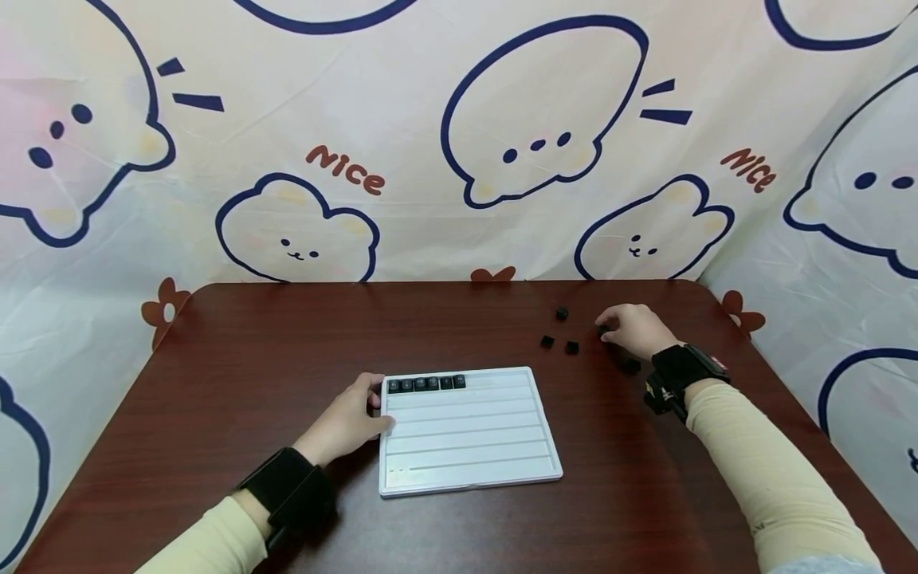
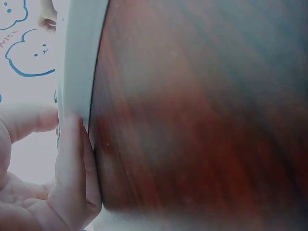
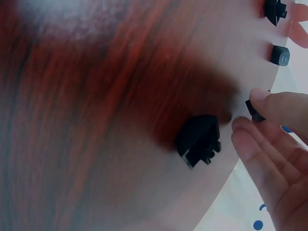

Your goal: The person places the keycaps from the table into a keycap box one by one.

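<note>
My left hand (image 1: 349,420) grips the left edge of a white ridged tray (image 1: 473,430), which lies on the table; in the left wrist view thumb and fingers (image 2: 72,163) pinch its rim. Along the tray's top-left stands a row of several black keycaps (image 1: 426,383). Farther right, my right hand (image 1: 637,331) pinches a small black keycap (image 3: 254,110) between thumb and fingers, at the table's far right. Another keycap (image 3: 197,139) lies on its side just under that hand, showing its hollow underside and stem.
Three loose black keycaps lie left of my right hand, one farther back (image 1: 562,314) and two closer (image 1: 547,341) (image 1: 571,347). The brown table (image 1: 287,343) ends at a printed cloth (image 1: 416,119) hanging behind and at the sides.
</note>
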{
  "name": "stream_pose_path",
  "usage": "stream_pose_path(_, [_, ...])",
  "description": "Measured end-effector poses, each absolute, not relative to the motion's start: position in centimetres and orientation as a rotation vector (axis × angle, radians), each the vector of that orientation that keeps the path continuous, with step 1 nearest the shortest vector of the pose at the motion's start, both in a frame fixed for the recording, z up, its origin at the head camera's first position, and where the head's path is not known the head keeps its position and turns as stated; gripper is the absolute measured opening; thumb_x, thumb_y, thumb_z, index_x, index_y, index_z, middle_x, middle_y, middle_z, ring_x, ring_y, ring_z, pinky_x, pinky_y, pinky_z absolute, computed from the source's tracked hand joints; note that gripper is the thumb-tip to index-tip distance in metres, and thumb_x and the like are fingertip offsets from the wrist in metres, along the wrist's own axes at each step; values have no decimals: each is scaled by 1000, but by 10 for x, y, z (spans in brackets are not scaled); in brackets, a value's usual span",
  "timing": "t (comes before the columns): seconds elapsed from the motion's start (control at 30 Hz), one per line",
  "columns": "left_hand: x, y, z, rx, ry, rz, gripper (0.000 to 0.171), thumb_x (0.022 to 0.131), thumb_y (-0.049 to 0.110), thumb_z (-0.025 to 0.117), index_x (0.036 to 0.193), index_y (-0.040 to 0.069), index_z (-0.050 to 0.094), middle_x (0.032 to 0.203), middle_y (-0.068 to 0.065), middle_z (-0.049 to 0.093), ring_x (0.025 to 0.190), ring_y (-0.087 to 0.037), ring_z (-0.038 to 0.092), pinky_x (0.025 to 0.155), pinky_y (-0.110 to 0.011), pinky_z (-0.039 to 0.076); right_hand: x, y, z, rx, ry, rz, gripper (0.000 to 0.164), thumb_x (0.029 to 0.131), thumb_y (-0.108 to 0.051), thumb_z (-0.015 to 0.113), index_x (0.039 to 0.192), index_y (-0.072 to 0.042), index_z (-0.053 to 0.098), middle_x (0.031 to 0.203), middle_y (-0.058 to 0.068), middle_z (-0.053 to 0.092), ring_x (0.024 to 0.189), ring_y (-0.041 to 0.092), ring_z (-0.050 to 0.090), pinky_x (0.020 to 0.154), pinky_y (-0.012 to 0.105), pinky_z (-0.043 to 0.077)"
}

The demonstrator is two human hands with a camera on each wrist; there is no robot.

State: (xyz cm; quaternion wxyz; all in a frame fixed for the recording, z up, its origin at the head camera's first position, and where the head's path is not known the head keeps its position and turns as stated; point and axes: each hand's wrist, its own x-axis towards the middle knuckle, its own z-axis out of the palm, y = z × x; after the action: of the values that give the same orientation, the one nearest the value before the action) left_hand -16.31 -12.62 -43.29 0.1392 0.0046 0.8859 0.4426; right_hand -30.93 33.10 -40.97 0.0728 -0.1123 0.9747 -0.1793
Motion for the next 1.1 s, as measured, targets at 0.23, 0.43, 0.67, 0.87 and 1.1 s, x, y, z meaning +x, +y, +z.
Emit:
stream_pose_path(0.23, [-164,-126,-431,31,2573,1275,65,89,1,76,145,-7,43,103,-13,53,82,-21,54,65,-31,48,-302,325,-406,-362,2931,-589,22,91,6,68,113,7,74,122,30,63,111,44,58,88,55,50])
stream_pose_path(0.43, [-163,-126,-432,38,2579,1262,65,89,2,77,145,-7,43,103,-13,53,81,-21,54,65,-31,47,-296,321,-408,-423,2938,-591,23,90,7,67,112,5,73,118,28,66,106,41,61,84,53,51])
stream_pose_path(0.67, [-163,-127,-433,37,2583,1253,66,89,2,77,145,-6,43,102,-13,53,84,-22,53,67,-32,45,-293,317,-407,-450,2943,-578,23,90,6,68,112,3,74,115,24,67,98,35,61,79,48,51])
stream_pose_path(0.87, [-163,-127,-432,35,2582,1249,66,89,3,77,145,-6,43,103,-12,53,82,-22,54,66,-32,45,-290,316,-406,-442,2923,-594,23,91,6,70,113,4,74,117,23,64,100,35,60,78,46,51])
stream_pose_path(1.1, [-162,-127,-432,29,2580,1239,66,90,4,77,146,-6,43,103,-12,53,82,-22,54,66,-32,46,-288,314,-406,-494,2929,-591,24,90,5,71,113,4,75,112,20,66,98,34,61,78,45,52])
